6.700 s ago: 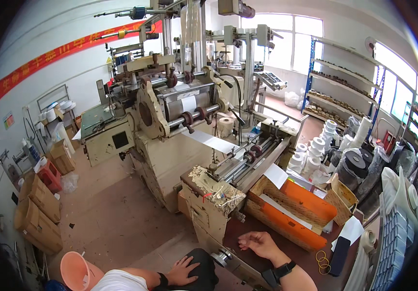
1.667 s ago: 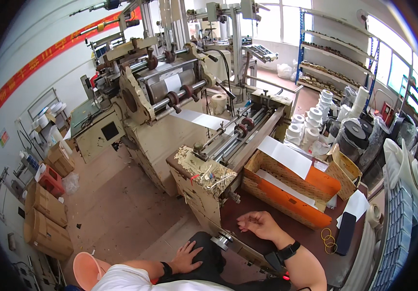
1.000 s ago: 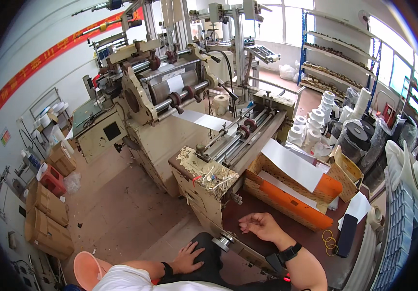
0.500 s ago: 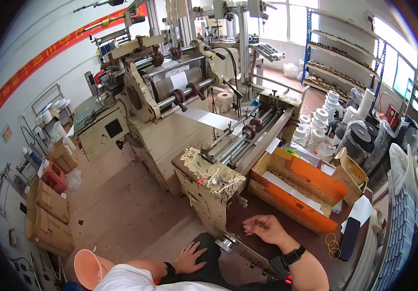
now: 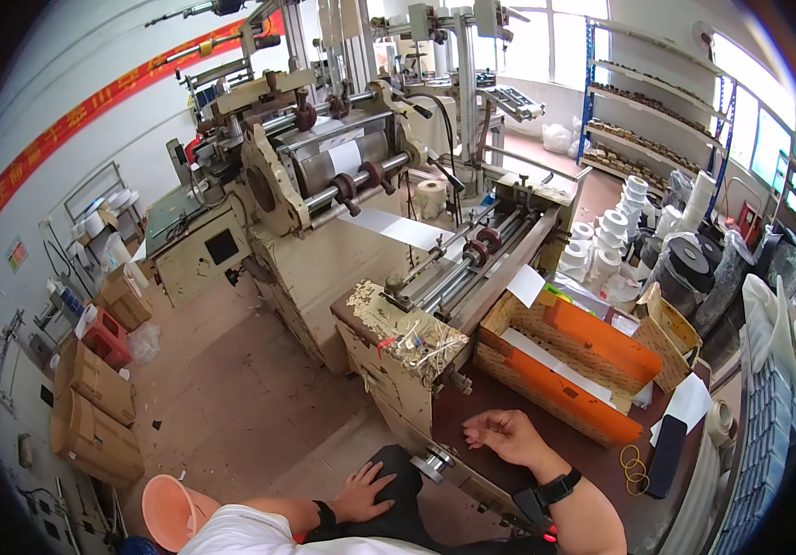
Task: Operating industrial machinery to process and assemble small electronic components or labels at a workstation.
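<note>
My left hand (image 5: 362, 492) lies flat on my dark-trousered thigh, fingers spread and holding nothing. Over the brown tabletop (image 5: 458, 416), my right hand (image 5: 506, 437) is loosely closed, fingertips drawn together, with nothing visible in it. Beyond it stands an orange-and-tan open box (image 5: 592, 407) with a long white paper strip (image 5: 555, 363) inside. A roller machine (image 5: 370, 319) carries a white paper web (image 5: 398, 228) from its drum to the near rollers. From the machine's right side, a white paper end (image 5: 526, 286) sticks out above the box.
Yellow rubber bands (image 5: 635, 469) and a dark phone-like slab (image 5: 663, 455) lie at the table's right, beside a white sheet (image 5: 689, 404). A metal hand knob (image 5: 432, 464) juts out near my knee. A pink bin (image 5: 174, 509) and cardboard boxes (image 5: 93, 435) stand to the left.
The white paper end has come further out of the machine above the box. The view has shifted very slightly. Both my hands stay in place.
</note>
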`<move>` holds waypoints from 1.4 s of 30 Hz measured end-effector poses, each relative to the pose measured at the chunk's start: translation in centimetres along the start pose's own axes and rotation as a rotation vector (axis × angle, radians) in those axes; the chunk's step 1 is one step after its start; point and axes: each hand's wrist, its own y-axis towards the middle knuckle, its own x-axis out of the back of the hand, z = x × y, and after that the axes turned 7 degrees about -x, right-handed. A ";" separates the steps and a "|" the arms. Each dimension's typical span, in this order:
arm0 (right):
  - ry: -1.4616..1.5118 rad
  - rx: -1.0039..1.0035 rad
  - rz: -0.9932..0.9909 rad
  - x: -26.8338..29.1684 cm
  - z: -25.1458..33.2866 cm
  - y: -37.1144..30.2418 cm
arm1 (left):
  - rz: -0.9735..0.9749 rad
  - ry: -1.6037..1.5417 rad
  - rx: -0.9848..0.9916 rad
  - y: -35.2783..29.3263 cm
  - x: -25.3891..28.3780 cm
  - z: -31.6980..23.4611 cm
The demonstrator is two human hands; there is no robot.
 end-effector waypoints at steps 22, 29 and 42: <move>0.015 -0.029 0.001 -0.1 0.4 -0.2 | 0.048 -0.006 0.022 0.1 0.6 -0.3; 0.004 -0.028 0.006 0.0 0.6 -0.1 | 0.043 -0.009 0.016 0.2 0.5 0.1; 0.024 -0.079 -0.041 0.2 -0.5 -0.2 | -1.191 -0.388 -0.133 9.1 40.8 -0.5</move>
